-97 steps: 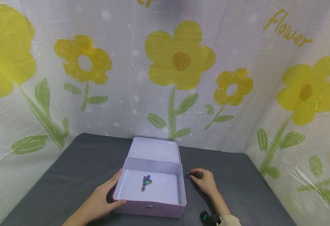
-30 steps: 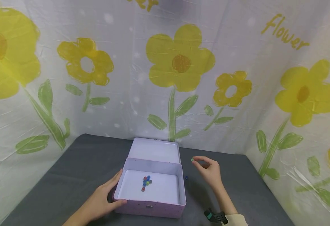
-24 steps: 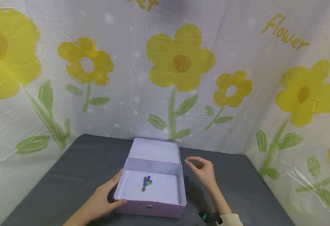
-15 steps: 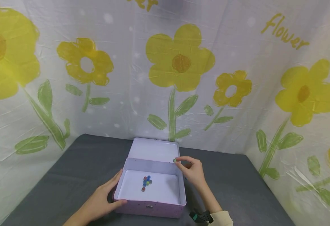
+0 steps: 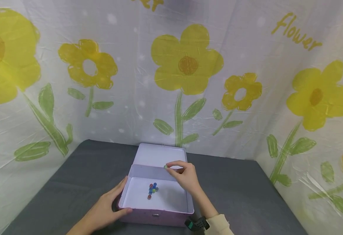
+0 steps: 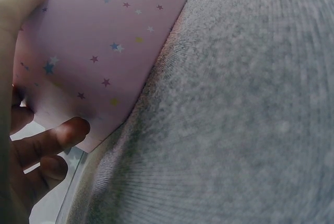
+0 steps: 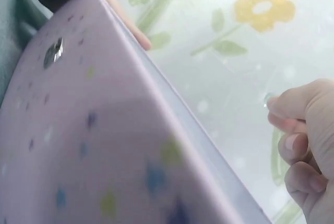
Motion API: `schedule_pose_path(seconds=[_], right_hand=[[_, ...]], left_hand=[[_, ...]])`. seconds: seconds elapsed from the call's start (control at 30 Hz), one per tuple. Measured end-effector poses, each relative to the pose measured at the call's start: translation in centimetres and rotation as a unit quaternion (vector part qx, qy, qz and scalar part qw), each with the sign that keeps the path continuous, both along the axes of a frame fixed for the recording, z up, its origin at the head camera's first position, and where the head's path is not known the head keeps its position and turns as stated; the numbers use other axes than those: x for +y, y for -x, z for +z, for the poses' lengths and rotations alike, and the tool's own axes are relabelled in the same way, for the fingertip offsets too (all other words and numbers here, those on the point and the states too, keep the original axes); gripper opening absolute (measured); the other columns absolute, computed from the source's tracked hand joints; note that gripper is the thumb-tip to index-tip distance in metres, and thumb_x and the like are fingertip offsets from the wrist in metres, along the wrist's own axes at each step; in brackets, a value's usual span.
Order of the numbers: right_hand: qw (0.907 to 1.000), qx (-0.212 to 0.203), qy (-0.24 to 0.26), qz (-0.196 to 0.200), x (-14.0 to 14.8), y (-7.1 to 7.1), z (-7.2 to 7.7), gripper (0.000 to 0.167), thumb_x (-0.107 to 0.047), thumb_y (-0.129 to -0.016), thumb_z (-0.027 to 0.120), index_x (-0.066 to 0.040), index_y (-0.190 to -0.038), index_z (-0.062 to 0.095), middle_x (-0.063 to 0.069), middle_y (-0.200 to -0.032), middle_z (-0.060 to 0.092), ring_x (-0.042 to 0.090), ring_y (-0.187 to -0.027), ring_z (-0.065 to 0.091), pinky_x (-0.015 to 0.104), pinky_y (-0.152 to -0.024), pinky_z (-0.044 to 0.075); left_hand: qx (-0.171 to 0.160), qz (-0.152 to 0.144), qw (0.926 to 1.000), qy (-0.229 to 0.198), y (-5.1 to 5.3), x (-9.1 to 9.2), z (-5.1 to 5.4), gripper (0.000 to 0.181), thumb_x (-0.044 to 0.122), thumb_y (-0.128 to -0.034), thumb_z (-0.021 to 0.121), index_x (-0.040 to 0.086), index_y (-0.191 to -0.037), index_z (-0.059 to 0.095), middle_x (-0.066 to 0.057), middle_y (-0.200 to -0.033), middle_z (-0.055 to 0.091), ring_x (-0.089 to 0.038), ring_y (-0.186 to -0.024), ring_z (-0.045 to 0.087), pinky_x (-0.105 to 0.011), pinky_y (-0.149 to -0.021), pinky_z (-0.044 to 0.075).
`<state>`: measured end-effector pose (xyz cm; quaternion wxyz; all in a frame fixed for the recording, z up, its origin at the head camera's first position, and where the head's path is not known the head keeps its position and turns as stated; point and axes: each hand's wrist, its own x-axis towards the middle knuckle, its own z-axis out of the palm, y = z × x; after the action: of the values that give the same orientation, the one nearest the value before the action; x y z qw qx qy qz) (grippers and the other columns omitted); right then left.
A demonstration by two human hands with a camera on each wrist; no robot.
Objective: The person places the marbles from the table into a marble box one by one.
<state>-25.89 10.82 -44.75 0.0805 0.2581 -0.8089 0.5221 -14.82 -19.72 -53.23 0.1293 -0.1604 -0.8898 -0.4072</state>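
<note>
A pale green glass marble (image 5: 165, 166) is pinched between thumb and forefinger of my right hand (image 5: 184, 175), above the back part of an open pink tin box (image 5: 154, 217). The right wrist view shows the same marble (image 7: 269, 98) at the fingertips, above the box's rim. My left hand (image 5: 105, 205) holds the box at its front left corner, thumb on the front and fingers along the left side. In the left wrist view several fingers (image 6: 49, 143) lie by the star-printed wall. Several red, blue, green and grey marbles (image 5: 153, 188) sit clustered on the box's white floor.
The box's lid (image 5: 159, 155) lies folded back behind it. A dark grey cloth (image 5: 248, 192) covers the table. A flower-printed curtain (image 5: 130, 107) hangs behind and at both sides. The right wrist wears a black strap (image 5: 197, 224).
My right hand picked up the green marble beside a blue one right of the box, lifted it and carried it left over the box. The left hand has stayed in place.
</note>
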Motion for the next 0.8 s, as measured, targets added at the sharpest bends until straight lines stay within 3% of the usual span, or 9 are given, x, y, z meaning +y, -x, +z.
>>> schedule_pose_path(seconds=[0.23,0.43,0.57,0.67,0.8], right_hand=[[0.9996,-0.012,-0.019,0.019,-1.4,-0.2,-0.2,0.011,-0.011,-0.096,0.079,-0.014,-0.106,0.084,0.007,-0.102,0.080,-0.003,-0.040,0.027,0.020,-0.043,0.026],[0.9959,-0.005,-0.084,0.033,-1.7,-0.2,-1.2,0.010,-0.012,-0.095,0.080,-0.015,-0.105,0.084,0.013,-0.069,0.071,-0.007,-0.041,0.023,0.018,-0.042,0.024],[0.9911,-0.014,-0.127,0.038,-1.7,0.0,-1.6,0.008,-0.012,-0.094,0.081,-0.013,-0.101,0.084,0.008,-0.088,0.079,-0.005,-0.041,0.026,0.018,-0.042,0.027],[0.9824,-0.020,-0.180,0.046,-1.7,0.1,-1.8,0.006,-0.009,-0.093,0.081,-0.011,-0.097,0.085,0.004,-0.099,0.081,-0.003,-0.052,0.045,0.019,-0.049,0.040],[0.9676,-0.012,-0.244,0.063,-1.7,0.0,-2.0,0.006,-0.004,-0.089,0.082,-0.009,-0.091,0.085,0.001,-0.090,0.081,0.011,-0.082,0.071,0.028,-0.073,0.057]], left_hand=[[0.011,0.004,0.9999,0.006,0.3,-0.1,-0.3,0.107,0.056,-0.0832,0.087,0.014,-0.167,0.035,-0.019,-0.166,0.042,-0.043,-0.145,0.048,-0.068,-0.106,0.048],[0.021,0.007,0.9997,0.012,0.3,0.0,-0.6,0.107,0.056,-0.0828,0.087,0.012,-0.166,0.037,-0.019,-0.165,0.044,-0.040,-0.145,0.049,-0.067,-0.106,0.048],[0.015,0.002,0.9999,0.005,0.2,0.1,-0.4,0.107,0.057,-0.0828,0.087,0.011,-0.165,0.037,-0.020,-0.164,0.043,-0.043,-0.144,0.049,-0.068,-0.106,0.047],[0.022,0.000,0.9997,0.008,0.1,0.1,-0.2,0.107,0.055,-0.0822,0.088,0.010,-0.165,0.038,-0.021,-0.164,0.044,-0.046,-0.143,0.051,-0.069,-0.104,0.048],[0.030,0.002,0.9994,0.014,0.2,0.0,-0.3,0.107,0.054,-0.0820,0.089,0.009,-0.165,0.038,-0.020,-0.164,0.044,-0.044,-0.143,0.051,-0.068,-0.104,0.048]])
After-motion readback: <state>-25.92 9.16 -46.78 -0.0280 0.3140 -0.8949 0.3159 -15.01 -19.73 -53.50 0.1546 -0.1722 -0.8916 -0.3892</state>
